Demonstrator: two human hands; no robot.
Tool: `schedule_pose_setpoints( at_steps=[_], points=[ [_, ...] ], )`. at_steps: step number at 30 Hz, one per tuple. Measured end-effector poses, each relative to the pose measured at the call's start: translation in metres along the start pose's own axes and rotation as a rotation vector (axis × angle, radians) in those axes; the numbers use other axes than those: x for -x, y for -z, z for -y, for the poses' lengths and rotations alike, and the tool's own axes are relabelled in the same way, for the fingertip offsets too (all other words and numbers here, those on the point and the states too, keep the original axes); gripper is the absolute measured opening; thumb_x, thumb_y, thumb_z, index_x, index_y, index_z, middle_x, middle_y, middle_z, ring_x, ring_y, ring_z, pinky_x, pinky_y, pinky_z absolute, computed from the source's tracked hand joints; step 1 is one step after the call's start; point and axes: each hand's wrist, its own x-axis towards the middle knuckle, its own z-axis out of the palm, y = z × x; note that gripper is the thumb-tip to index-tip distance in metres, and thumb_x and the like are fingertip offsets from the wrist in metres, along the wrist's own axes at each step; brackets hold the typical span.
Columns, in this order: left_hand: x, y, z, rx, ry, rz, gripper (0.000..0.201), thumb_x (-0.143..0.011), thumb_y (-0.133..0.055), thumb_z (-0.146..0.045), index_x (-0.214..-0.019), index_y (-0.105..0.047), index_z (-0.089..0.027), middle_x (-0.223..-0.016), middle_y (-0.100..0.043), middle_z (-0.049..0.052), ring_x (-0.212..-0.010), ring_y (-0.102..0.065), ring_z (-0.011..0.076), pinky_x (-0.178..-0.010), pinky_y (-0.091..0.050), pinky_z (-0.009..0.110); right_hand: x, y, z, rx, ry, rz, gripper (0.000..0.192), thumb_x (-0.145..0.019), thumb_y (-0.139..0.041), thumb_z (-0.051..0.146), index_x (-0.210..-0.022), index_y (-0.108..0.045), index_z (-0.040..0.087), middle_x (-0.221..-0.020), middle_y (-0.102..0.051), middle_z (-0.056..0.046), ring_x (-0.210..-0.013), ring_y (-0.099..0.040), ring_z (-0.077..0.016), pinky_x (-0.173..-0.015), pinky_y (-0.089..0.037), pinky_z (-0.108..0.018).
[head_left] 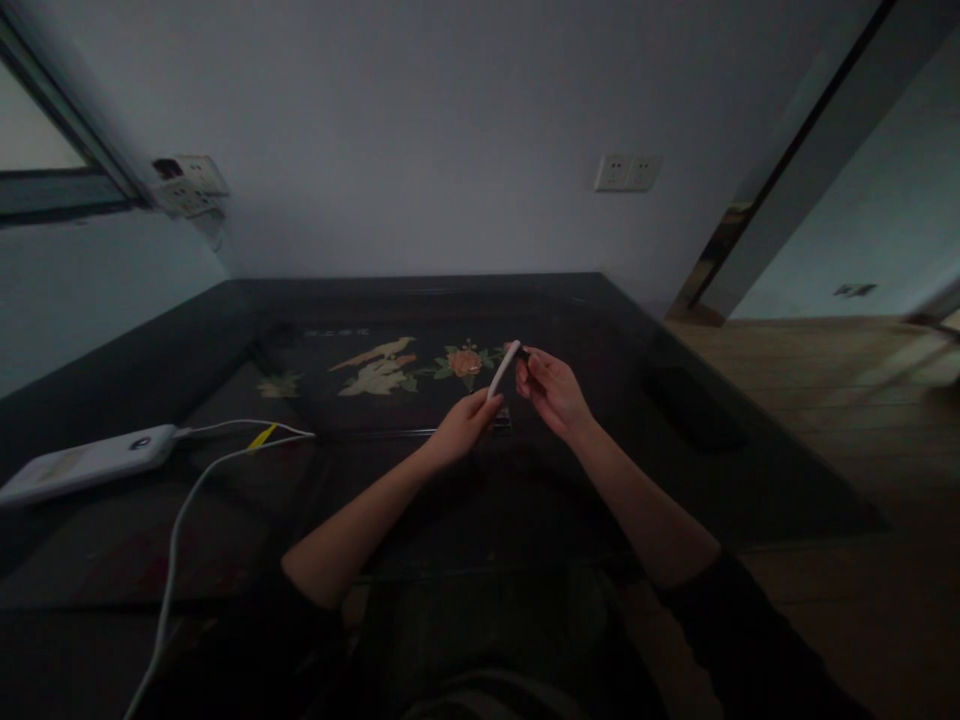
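Observation:
In the head view, my left hand (pixel 466 422) is closed around the lower end of a slim white stick (pixel 502 370), which tilts up and to the right. My right hand (pixel 553 392) is beside the stick's upper end, its fingers pinched on a small dark piece (pixel 523 354). Whether that dark piece is joined to the stick cannot be made out in the dim light. Both hands are above a dark glossy table (pixel 600 500) decorated with birds and a flower (pixel 463 362).
A white power strip (pixel 97 462) lies at the table's left, with a white cable (pixel 174 550) bearing a yellow tag (pixel 262 437). A flat dark object (pixel 694 408) rests on the right side. Behind the table, a wall carries sockets (pixel 628 172).

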Motion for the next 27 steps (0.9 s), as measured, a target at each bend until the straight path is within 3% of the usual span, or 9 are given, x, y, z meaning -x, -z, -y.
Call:
schedule_pose_setpoints(
  at_steps=[10,16,21,27],
  points=[
    [-0.0021,0.0061,0.0002,-0.273,-0.047,-0.176,0.028,-0.091,-0.041,-0.04,-0.082,-0.052,-0.016,-0.059,-0.04,-0.005,-0.056,-0.039,0.0097,-0.053,-0.031,0.021,-0.0023,0.0018,-0.0038,-0.025,-0.009,-0.009,0.043,-0.061,-0.083,0.048,-0.09,-0.07,0.018,-0.06,-0.053,0.005,-0.052,-0.043,-0.0073,-0.047,-0.033,-0.023],
    [0.0009,0.007,-0.0044,-0.389,-0.043,-0.244,0.026,-0.091,-0.042,-0.035,-0.092,-0.058,-0.015,-0.063,-0.047,-0.003,-0.06,-0.044,0.0113,-0.06,-0.034,0.022,-0.0022,0.0022,-0.0038,-0.027,-0.022,-0.002,0.039,-0.064,-0.082,0.048,-0.087,-0.07,0.018,-0.06,-0.053,0.004,-0.053,-0.044,-0.0074,-0.047,-0.033,-0.023],
    [0.0022,0.0051,-0.0044,-0.392,-0.079,-0.199,0.027,-0.091,-0.042,-0.036,-0.094,-0.059,-0.015,-0.067,-0.05,-0.002,-0.065,-0.047,0.0123,-0.064,-0.036,0.023,-0.0019,0.0015,-0.0027,0.012,-0.019,-0.02,0.043,-0.062,-0.083,0.049,-0.089,-0.071,0.018,-0.061,-0.05,0.004,-0.053,-0.041,-0.0074,-0.047,-0.034,-0.023],
    [0.0043,0.002,-0.0024,-0.307,-0.089,-0.109,0.029,-0.092,-0.039,-0.041,-0.089,-0.054,-0.015,-0.064,-0.044,-0.004,-0.061,-0.041,0.011,-0.059,-0.034,0.023,-0.0016,0.0013,-0.0019,0.02,-0.007,-0.03,0.043,-0.062,-0.083,0.048,-0.091,-0.074,0.017,-0.062,-0.049,0.004,-0.054,-0.04,-0.0067,-0.047,-0.034,-0.023]
  ],
)
